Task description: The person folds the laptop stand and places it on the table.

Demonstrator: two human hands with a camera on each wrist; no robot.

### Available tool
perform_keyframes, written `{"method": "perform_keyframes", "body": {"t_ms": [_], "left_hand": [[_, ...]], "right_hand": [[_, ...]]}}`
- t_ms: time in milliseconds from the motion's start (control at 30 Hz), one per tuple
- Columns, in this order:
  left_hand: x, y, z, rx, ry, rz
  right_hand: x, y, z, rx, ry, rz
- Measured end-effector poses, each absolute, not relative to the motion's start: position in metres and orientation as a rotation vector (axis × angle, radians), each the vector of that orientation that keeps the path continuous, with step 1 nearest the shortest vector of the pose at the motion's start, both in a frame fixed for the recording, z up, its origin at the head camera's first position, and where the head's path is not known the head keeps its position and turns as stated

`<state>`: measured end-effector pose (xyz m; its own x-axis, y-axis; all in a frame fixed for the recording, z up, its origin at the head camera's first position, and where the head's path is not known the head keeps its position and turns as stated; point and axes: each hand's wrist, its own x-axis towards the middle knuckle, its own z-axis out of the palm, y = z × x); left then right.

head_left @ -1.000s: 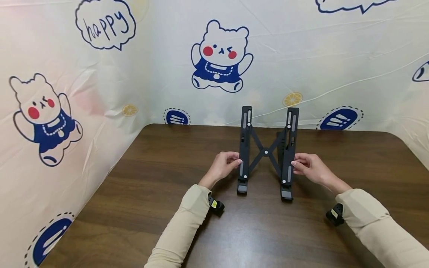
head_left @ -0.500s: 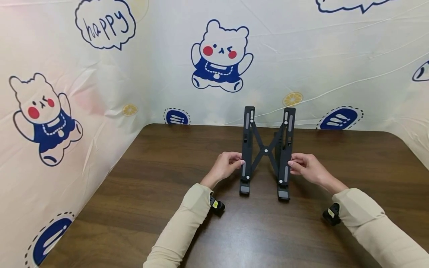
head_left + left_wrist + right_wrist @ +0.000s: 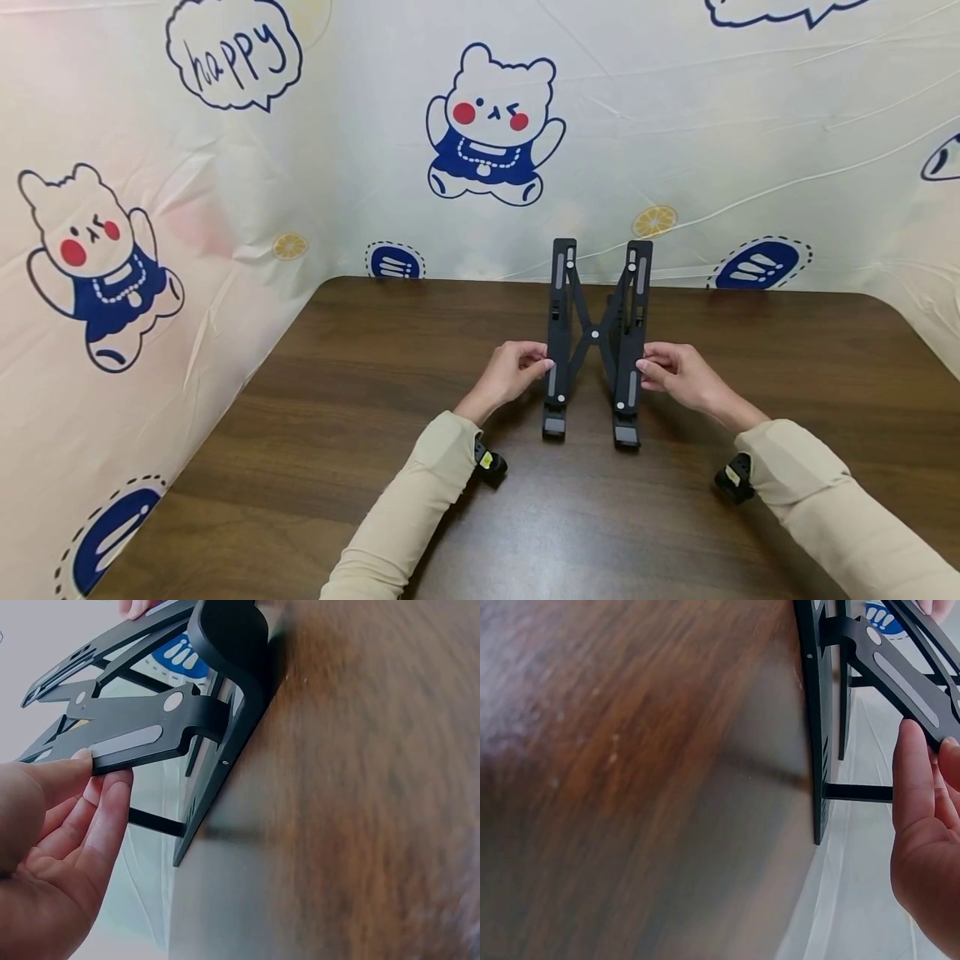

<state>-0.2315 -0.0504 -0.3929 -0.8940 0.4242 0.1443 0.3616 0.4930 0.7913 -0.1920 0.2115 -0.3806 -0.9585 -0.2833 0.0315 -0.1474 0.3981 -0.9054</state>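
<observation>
A black folding laptop stand (image 3: 595,335) stands on the table, its two long side arms joined by an X-shaped brace. Grey pads run along the arms, and a hooked lip sits at each near end. My left hand (image 3: 512,372) pinches the outer edge of the left arm between thumb and fingers. On the other side, my right hand (image 3: 686,375) pinches the right arm the same way. In the left wrist view, the thumb lies on top of the arm (image 3: 127,742) and the fingers are beneath it. Support struts hold the raised arms above the base rails.
The brown wooden table (image 3: 360,467) extends around the stand, with its far edge just behind it. A white printed curtain (image 3: 360,150) hangs behind and to the left. Black wrist cameras (image 3: 491,462) are strapped at both cuffs.
Both hands have moved inward, bringing the stand's two side arms closer together. The X-shaped brace has become narrower. Both hands keep their grip on the arms.
</observation>
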Motion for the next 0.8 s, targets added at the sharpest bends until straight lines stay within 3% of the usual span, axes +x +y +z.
{"method": "perform_keyframes", "body": {"t_ms": [800], "left_hand": [[-0.228, -0.041, -0.396, 0.704, 2.650, 1.393]], "right_hand": [[-0.197, 0.200, -0.383, -0.458, 2.500, -1.626]]}}
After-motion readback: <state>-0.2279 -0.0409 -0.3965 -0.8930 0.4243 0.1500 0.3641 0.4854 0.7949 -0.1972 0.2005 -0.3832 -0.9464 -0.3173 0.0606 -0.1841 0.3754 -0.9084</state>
